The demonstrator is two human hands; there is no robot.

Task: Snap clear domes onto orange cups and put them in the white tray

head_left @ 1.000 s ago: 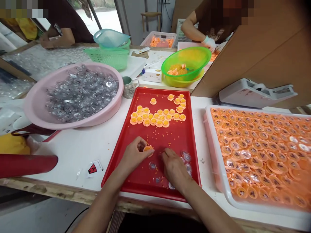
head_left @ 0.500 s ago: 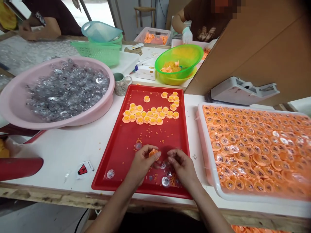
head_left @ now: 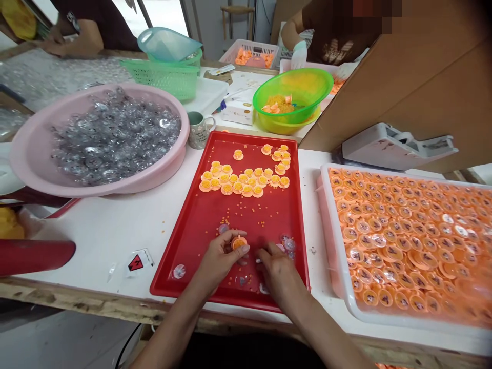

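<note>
My left hand (head_left: pixel 225 254) pinches a small orange toy teacup (head_left: pixel 239 242) above the lower middle of the red tray (head_left: pixel 180 225). My right hand (head_left: pixel 280 266) is low over the tray, right of the left one. Its fingers curl inward and hide whatever may be between them. Clear plastic discs (head_left: pixel 287 243) lie beyond it, and a single clear disc (head_left: pixel 179 271) rests at the tray's lower left. Farther up stand several orange teacups on saucers (head_left: pixel 248 180) with yellow filling, and small orange beads (head_left: pixel 226 218) are scattered below them.
A pink basin (head_left: pixel 23 154) of clear plastic pieces is at left, beside a mug (head_left: pixel 197 134). On the right stands a white bin (head_left: pixel 348 287) packed with lidded orange cups. Green bowls (head_left: pixel 323 84), a tape dispenser (head_left: pixel 395 146), a cardboard panel (head_left: pixel 384 87) and two co-workers are beyond.
My right hand has come down toward the tray and its fingers have curled in. My left hand keeps hold of the toy teacup, now turned slightly. The whole view has shifted a little.
</note>
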